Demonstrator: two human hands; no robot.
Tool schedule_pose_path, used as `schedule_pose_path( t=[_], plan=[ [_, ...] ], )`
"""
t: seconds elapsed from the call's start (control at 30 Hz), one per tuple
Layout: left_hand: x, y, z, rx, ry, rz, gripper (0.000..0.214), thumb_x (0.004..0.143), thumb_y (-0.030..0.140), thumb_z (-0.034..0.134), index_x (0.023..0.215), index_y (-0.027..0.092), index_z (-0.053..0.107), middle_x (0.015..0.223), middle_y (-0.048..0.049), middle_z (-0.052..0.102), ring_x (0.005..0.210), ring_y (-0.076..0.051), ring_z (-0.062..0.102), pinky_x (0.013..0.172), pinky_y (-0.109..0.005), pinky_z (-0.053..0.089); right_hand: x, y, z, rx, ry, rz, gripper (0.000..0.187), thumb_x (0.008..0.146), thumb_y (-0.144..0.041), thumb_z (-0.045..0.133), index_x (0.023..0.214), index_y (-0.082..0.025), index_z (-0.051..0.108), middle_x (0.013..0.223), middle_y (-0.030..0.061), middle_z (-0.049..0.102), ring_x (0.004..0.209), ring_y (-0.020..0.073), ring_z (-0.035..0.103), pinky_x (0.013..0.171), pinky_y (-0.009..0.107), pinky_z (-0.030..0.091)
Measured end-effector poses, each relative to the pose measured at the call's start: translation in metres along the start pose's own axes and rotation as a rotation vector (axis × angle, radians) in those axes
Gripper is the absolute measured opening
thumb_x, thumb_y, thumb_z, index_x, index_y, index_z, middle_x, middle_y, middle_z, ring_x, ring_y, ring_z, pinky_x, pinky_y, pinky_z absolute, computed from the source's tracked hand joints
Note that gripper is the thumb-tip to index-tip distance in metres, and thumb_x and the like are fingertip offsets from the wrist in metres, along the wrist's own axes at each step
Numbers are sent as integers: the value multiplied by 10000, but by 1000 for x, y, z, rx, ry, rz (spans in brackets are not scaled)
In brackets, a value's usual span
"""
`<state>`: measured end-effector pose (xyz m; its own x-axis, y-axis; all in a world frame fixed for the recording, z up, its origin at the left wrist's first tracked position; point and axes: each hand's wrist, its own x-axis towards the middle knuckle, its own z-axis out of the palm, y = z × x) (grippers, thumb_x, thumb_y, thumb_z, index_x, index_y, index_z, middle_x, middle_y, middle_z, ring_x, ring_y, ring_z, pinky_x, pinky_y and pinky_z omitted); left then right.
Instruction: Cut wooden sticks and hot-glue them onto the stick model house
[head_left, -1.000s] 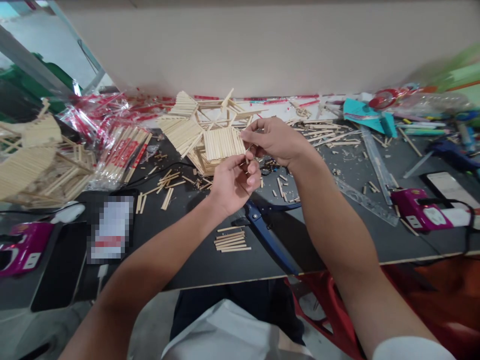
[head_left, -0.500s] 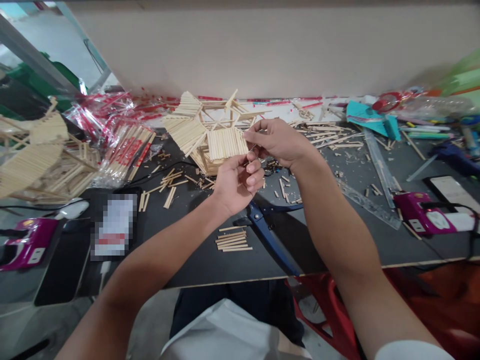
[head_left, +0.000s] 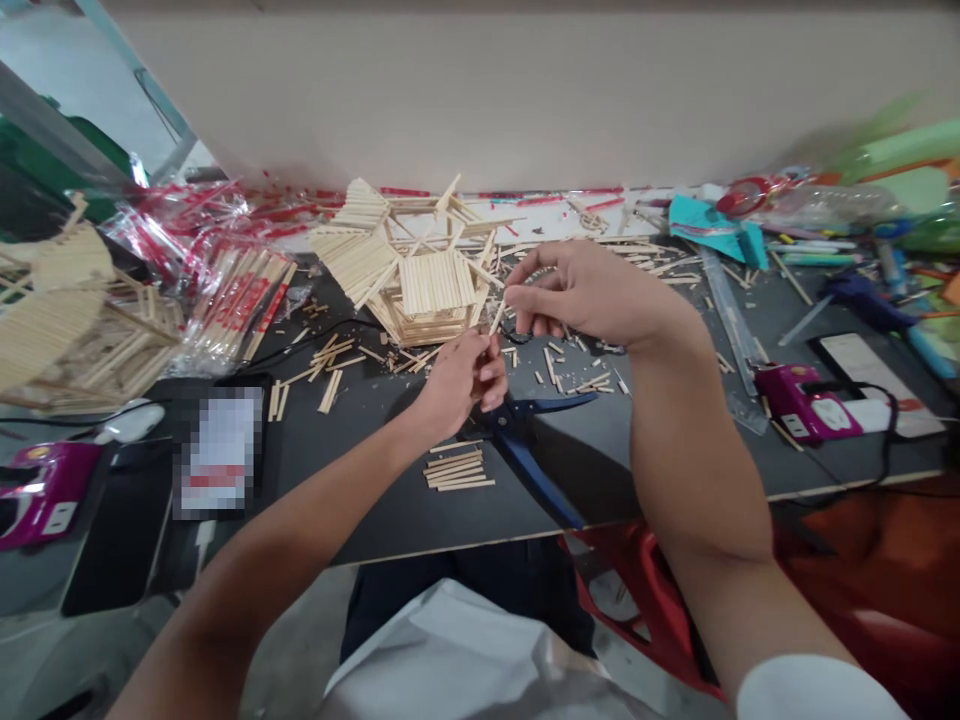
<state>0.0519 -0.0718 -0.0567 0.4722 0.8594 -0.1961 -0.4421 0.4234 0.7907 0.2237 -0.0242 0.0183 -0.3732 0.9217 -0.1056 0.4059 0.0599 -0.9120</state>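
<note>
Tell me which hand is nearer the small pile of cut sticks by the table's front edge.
Left. The left hand, pinching a short stick, is just beyond the pile; the right hand is farther back and to the right.

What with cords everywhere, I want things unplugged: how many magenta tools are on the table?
2. One magenta tool lies at the table's far left edge; the other sits at the right near the front edge, a black cord beside it. Clutter may hide others.
</note>
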Motion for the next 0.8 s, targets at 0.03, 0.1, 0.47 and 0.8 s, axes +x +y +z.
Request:
schedule_pose_path(
  t=[0.03, 0.1, 0.47, 0.8],
  plan=[
    [-4, -3, -5, 93, 19, 30, 191, 946, 237, 410, 757, 212, 412, 560, 86, 325, 382, -68, 367, 389, -196, 303, -8, 3, 3, -2, 7, 3, 269, 837, -390, 777, 791, -176, 622, 632, 38, 682, 487, 107, 578, 415, 232, 432],
    [-13, -7, -18, 299, 38, 116, 216, 965, 283, 422, 761, 215, 405, 587, 85, 323, 401, -67, 368, 409, -202, 302, -20, 12, 15, 15, -2, 21, 281, 866, -410, 736, 776, -175, 611, 657, 47, 694, 496, 106, 585, 421, 229, 438],
    [-24, 3, -57, 1366, 15, 341, 125, 954, 248, 421, 832, 229, 442, 666, 11, 473, 572, -168, 429, 583, -282, 253, -12, 71, 92, 379, 123, -247, 357, 821, -532, 734, 844, -201, 601, 677, 1, 692, 548, 119, 621, 489, 247, 498],
    [-25, 2, -55, 1066, -21, 422, 311, 1009, 384, 424, 747, 217, 437, 658, 10, 448, 600, -148, 406, 615, -273, 286, -19, 77, 97, 306, 217, -399, 265, 883, -465, 707, 884, -212, 629, 662, -20, 687, 554, 121, 632, 501, 242, 505]
  ],
)
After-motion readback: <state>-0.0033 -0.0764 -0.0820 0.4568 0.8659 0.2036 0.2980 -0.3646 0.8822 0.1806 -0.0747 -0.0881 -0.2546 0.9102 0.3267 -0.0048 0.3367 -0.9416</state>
